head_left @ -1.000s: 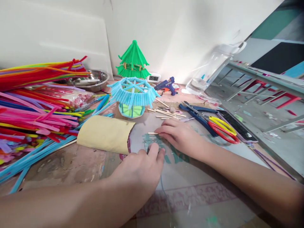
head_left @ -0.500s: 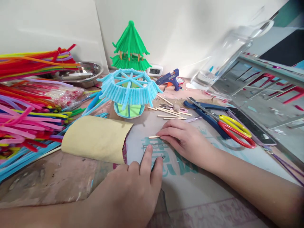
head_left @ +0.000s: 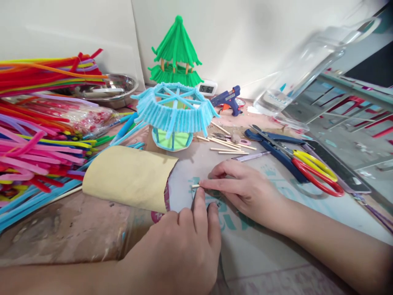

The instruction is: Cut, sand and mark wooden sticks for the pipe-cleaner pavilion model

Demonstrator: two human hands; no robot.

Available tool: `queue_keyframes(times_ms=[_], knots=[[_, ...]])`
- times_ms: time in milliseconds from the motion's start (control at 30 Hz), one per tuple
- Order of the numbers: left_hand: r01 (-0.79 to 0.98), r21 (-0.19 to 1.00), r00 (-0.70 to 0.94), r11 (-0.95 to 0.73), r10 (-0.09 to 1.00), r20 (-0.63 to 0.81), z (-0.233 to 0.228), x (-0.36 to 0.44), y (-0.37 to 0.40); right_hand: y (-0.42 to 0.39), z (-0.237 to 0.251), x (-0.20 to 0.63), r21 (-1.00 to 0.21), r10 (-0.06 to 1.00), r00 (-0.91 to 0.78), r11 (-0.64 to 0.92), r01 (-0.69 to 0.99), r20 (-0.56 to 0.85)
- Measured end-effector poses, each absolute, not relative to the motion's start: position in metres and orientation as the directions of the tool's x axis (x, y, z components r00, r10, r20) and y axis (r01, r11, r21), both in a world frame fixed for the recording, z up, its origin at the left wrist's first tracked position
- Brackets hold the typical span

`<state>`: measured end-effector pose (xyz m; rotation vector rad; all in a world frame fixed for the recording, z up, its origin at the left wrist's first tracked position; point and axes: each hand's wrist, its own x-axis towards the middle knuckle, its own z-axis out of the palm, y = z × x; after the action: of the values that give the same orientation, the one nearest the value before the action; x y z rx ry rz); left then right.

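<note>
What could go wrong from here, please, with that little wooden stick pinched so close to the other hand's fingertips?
The right hand pinches a thin wooden stick flat on the clear sheet, its tip almost at the left hand; pressed harder, it might snap or prick a finger. The open scissors lie just beyond the right wrist, so a backward sweep could catch the blades. The loose sticks nearby could easily be scattered.

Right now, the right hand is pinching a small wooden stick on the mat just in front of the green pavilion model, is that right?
Not quite: the right hand pinches the small wooden stick in front of the blue pavilion model; the green one stands behind it by the wall, as the head view shows.
</note>
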<state>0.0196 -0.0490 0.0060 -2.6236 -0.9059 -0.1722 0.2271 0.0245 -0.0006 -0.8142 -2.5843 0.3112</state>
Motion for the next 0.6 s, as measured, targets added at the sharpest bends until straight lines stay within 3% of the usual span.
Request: queue_keyframes(times_ms=[167,600], knots=[[0.636,-0.288,0.770,-0.716,0.564,0.298,0.0008,0.0197,-0.0504,0.0239,-0.0002,0.2255,-0.334,0.586,-0.742,0.805,0.490,0.324],[0.657,-0.251,0.751,-0.711,0.591,0.293,0.0009,0.0182,-0.0507,0.0250,0.0021,0.2261,-0.328,0.583,-0.751,0.807,0.491,0.309]])
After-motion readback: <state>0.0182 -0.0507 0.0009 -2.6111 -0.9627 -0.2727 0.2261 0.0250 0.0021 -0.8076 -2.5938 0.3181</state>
